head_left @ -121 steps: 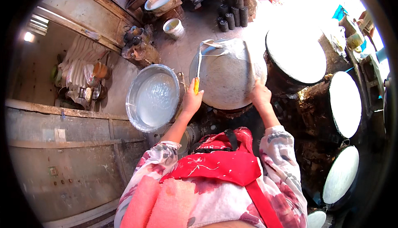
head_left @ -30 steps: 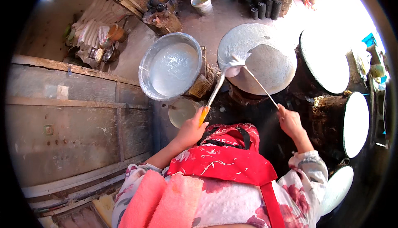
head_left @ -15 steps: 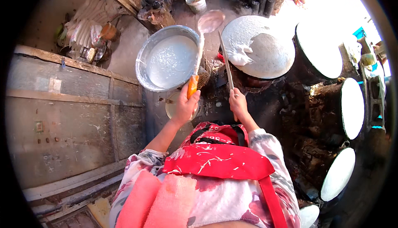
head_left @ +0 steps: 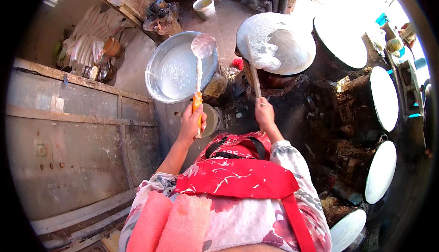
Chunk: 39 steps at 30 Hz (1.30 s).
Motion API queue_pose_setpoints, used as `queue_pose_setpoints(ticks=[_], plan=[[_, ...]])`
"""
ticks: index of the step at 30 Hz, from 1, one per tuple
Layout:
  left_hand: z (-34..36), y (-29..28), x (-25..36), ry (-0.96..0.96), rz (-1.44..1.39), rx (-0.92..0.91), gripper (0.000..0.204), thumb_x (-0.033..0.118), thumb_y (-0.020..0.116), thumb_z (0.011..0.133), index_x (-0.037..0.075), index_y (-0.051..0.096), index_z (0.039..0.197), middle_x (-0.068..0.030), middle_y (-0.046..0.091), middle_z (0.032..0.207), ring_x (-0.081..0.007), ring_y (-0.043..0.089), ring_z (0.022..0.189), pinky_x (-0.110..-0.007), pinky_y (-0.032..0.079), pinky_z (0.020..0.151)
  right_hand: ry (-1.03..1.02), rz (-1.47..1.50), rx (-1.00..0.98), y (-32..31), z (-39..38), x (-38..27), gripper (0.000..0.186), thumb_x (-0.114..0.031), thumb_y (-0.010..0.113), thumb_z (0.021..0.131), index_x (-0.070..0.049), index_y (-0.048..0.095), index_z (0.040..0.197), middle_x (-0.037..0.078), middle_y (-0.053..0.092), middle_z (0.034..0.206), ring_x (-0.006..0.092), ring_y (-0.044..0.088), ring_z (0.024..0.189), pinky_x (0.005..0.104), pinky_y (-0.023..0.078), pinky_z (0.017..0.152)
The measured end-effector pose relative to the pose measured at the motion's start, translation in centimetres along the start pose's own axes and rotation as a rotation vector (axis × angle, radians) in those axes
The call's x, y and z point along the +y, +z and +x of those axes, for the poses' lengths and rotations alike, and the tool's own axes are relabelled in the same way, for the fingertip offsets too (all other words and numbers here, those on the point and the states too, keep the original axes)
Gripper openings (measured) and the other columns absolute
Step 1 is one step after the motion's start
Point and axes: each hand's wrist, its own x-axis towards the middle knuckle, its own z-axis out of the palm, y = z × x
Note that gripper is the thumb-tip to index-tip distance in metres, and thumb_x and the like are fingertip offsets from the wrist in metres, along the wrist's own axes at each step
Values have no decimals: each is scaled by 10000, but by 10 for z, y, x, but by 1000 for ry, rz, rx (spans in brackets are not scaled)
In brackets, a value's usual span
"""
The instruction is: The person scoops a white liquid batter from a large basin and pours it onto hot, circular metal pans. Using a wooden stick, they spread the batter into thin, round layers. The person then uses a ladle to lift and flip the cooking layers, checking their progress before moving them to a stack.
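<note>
The left hand (head_left: 188, 123) has its grip wrapped around the orange handle of the ladle (head_left: 199, 75), whose bowl is now over the right side of the tub (head_left: 171, 100); half a second ago it was raised in the gap between tub and griddle (head_left: 292, 50). The right hand (head_left: 264, 113) has its grip closed on the near end of the stick (head_left: 254, 73). The stick's tip, then just off the griddle's left edge, now overlaps it; I cannot tell whether it touches. White paste (head_left: 263, 53) covers the griddle's left and far parts, a thick lump at the near left, as before.
</note>
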Motion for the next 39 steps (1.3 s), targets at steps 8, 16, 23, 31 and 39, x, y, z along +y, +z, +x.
queue_pose_setpoints(ticks=[8, 16, 23, 31, 39], plan=[[-3, 8, 0, -80, -47, -74, 275, 288, 471, 962, 77, 464, 1138, -34, 480, 641, -92, 443, 437, -210, 377, 403, -25, -54, 107, -50, -16, 9, 288, -289, 444, 939, -40, 579, 886, 152, 601, 658, 310, 604, 603, 427, 464, 566], [3, 26, 1, -106, -24, -97, 328, 314, 446, 974, 85, 452, 1208, -35, 468, 643, -94, 446, 434, -212, 368, 415, 249, 188, 48, -107, -3, 45, 319, -329, 462, 913, -46, 607, 943, 200, 637, 840, 375, 618, 820, 435, 467, 726], [8, 72, 12, -88, -21, -123, 342, 320, 446, 972, 77, 447, 1213, -35, 464, 643, -95, 444, 434, -219, 363, 413, 47, -41, 58, -141, -7, 49, 304, -321, 440, 924, -74, 616, 901, 225, 631, 846, 401, 614, 843, 448, 476, 719], [14, 113, 13, -108, -47, -124, 355, 322, 445, 973, 70, 446, 1224, -35, 460, 637, -93, 432, 417, -218, 355, 399, -103, -464, -180, -173, 1, 56, 230, -261, 441, 901, -85, 589, 911, 219, 631, 856, 419, 598, 854, 480, 468, 743], [16, 147, 11, -121, 10, -81, 355, 326, 440, 974, 78, 450, 1228, -33, 456, 638, -91, 430, 421, -223, 354, 394, -171, -483, -308, -219, 26, 57, 211, -251, 449, 898, -78, 567, 919, 259, 613, 844, 436, 595, 835, 503, 466, 737]])
